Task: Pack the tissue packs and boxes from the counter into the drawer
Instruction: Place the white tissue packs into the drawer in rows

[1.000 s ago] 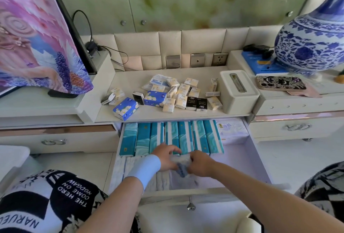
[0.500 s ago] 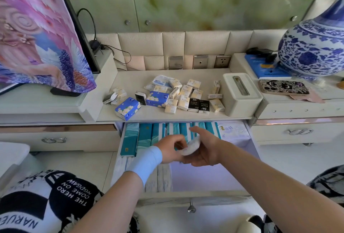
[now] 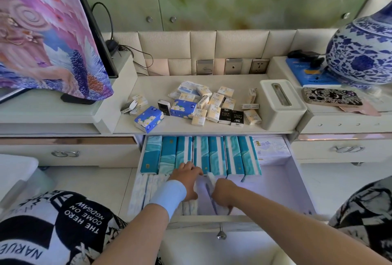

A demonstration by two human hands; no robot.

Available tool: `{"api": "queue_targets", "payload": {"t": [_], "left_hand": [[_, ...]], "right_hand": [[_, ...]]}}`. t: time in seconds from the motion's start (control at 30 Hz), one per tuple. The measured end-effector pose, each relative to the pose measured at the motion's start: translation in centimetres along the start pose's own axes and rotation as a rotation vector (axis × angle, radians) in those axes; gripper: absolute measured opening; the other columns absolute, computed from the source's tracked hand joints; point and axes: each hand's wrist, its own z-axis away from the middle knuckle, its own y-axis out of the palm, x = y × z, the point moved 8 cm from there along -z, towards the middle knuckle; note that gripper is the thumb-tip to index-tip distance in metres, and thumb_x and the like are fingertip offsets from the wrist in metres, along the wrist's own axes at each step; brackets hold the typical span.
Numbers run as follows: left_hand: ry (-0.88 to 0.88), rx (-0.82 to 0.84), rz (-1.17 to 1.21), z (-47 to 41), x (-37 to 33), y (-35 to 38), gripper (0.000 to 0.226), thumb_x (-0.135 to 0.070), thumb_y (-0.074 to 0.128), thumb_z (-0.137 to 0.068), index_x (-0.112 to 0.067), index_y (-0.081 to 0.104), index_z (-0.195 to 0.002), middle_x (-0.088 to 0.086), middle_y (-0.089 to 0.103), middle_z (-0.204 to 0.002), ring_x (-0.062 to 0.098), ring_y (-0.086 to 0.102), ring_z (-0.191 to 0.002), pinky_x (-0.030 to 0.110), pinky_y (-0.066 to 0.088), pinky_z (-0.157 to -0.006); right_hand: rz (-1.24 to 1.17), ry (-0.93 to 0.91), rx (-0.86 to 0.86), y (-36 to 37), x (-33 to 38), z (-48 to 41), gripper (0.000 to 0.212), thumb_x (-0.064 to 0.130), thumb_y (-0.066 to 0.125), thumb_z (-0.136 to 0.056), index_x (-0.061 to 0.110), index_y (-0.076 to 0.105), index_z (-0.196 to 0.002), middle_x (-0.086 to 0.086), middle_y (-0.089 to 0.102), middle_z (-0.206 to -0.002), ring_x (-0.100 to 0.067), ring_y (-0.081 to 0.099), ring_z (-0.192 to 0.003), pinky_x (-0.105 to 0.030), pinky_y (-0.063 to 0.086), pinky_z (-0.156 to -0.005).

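The open drawer (image 3: pixel 297 182) holds a back row of teal tissue packs (image 3: pixel 216 154) and a front row of white packs (image 3: pixel 146 190) standing on edge. My right hand (image 3: pixel 224 192) is closed on a white tissue pack (image 3: pixel 210 177), set upright at the right end of that front row. My left hand (image 3: pixel 186 177) lies spread on the neighbouring packs, touching it. On the counter above lie several small cream and black tissue packs (image 3: pixel 214 105), two blue packs (image 3: pixel 148 119) and a white tissue box (image 3: pixel 282 103).
A pale soft pack (image 3: pixel 271 148) fills the drawer's back right corner. A blue-and-white vase (image 3: pixel 364 52) and a patterned phone (image 3: pixel 331 96) are on the right ledge. A cloth-draped screen (image 3: pixel 42 42) stands at the left. Closed drawers flank the open one.
Both hands came down from above the teal row, where they held the white pack together, to the drawer's front row. The pack now stands among the white packs.
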Motion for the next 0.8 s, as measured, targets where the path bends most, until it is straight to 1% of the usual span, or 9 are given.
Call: {"api": "queue_targets", "payload": {"t": [0.1, 0.17, 0.23, 0.3, 0.37, 0.5, 0.63, 0.7, 0.8], "left_hand": [[-0.004, -0.017, 0.05, 0.0, 0.7, 0.0, 0.059, -0.02, 0.061, -0.089, -0.025, 0.037, -0.142, 0.0, 0.034, -0.144, 0.025, 0.03, -0.135, 0.041, 0.036, -0.107], [-0.009, -0.052, 0.095, 0.1, 0.9, -0.2, 0.056, -0.02, 0.053, -0.095, -0.026, 0.032, -0.147, 0.0, 0.034, -0.149, 0.026, 0.028, -0.14, 0.041, 0.034, -0.109], [-0.007, -0.091, 0.139, 0.4, 0.9, -0.6, 0.056, -0.024, 0.046, -0.099, -0.03, 0.025, -0.151, 0.0, 0.032, -0.152, 0.024, 0.026, -0.142, 0.042, 0.033, -0.111], [0.033, -0.124, 0.104, 0.6, 0.6, -0.8, 0.054, -0.034, 0.047, -0.099, -0.032, 0.029, -0.15, -0.001, 0.035, -0.148, 0.022, 0.03, -0.138, 0.04, 0.035, -0.109], [0.071, -0.106, -0.004, 0.6, 0.3, -0.4, 0.057, -0.044, 0.053, -0.095, -0.028, 0.037, -0.147, -0.001, 0.037, -0.144, 0.022, 0.033, -0.134, 0.039, 0.037, -0.106], [0.046, -0.106, -0.101, 0.1, 0.5, -0.2, 0.057, -0.049, 0.061, -0.085, -0.023, 0.05, -0.134, 0.001, 0.042, -0.134, 0.024, 0.037, -0.127, 0.04, 0.037, -0.099], [0.018, -0.047, -0.082, -0.2, 0.9, -0.1, 0.068, -0.049, 0.066, -0.083, -0.024, 0.039, -0.141, 0.002, 0.039, -0.14, 0.025, 0.032, -0.132, 0.042, 0.035, -0.104], [0.01, -0.022, -0.032, -0.2, 0.9, -0.8, 0.066, -0.049, 0.062, -0.087, -0.026, 0.038, -0.144, 0.002, 0.039, -0.143, 0.025, 0.032, -0.134, 0.042, 0.035, -0.106], [-0.018, -0.058, 0.058, -0.5, 1.1, -4.2, 0.053, -0.047, 0.056, -0.093, -0.028, 0.046, -0.142, 0.002, 0.042, -0.143, 0.025, 0.04, -0.133, 0.041, 0.039, -0.105]], "right_hand": [[-0.684, 0.091, 0.306, 2.8, 1.9, 0.7, 0.042, 0.021, 0.051, -0.098, 0.001, 0.048, -0.135, -0.015, 0.058, -0.118, -0.031, 0.06, -0.1, -0.04, 0.057, -0.08], [-0.824, 0.103, 0.405, 2.4, 3.0, 1.6, 0.038, 0.012, 0.041, -0.098, 0.001, 0.047, -0.133, -0.015, 0.061, -0.112, -0.029, 0.063, -0.093, -0.04, 0.058, -0.076], [-0.748, 0.115, 0.289, 0.5, 2.6, 1.1, 0.036, 0.009, 0.038, -0.099, -0.003, 0.049, -0.13, -0.019, 0.063, -0.111, -0.031, 0.067, -0.088, -0.041, 0.06, -0.078], [-0.665, 0.135, 0.182, -0.7, 1.5, -0.2, 0.036, 0.007, 0.036, -0.1, -0.013, 0.048, -0.128, -0.028, 0.064, -0.112, -0.033, 0.07, -0.074, -0.046, 0.06, -0.079], [-0.666, 0.117, 0.19, -0.5, 1.5, -0.5, 0.034, 0.005, 0.041, -0.099, -0.015, 0.051, -0.124, -0.028, 0.062, -0.114, -0.034, 0.07, -0.065, -0.049, 0.06, -0.076], [-0.689, 0.014, 0.279, 1.6, 3.1, -0.6, 0.026, 0.004, 0.054, -0.095, -0.004, 0.062, -0.118, -0.024, 0.06, -0.123, -0.029, 0.069, -0.072, -0.044, 0.061, -0.079], [-0.691, 0.105, 0.264, 1.4, 2.7, -0.7, 0.037, 0.015, 0.05, -0.099, -0.008, 0.049, -0.128, -0.021, 0.061, -0.116, -0.035, 0.071, -0.073, -0.048, 0.061, -0.072], [-0.522, 0.111, 0.213, -0.3, 2.5, -0.6, 0.038, 0.015, 0.048, -0.1, -0.012, 0.047, -0.127, -0.022, 0.067, -0.111, -0.038, 0.072, -0.08, -0.05, 0.061, -0.072], [-0.362, 0.031, 0.032, -5.3, 3.5, -0.3, 0.033, 0.017, 0.051, -0.099, -0.007, 0.053, -0.122, -0.017, 0.071, -0.105, -0.028, 0.075, -0.073, -0.042, 0.063, -0.063]]}}
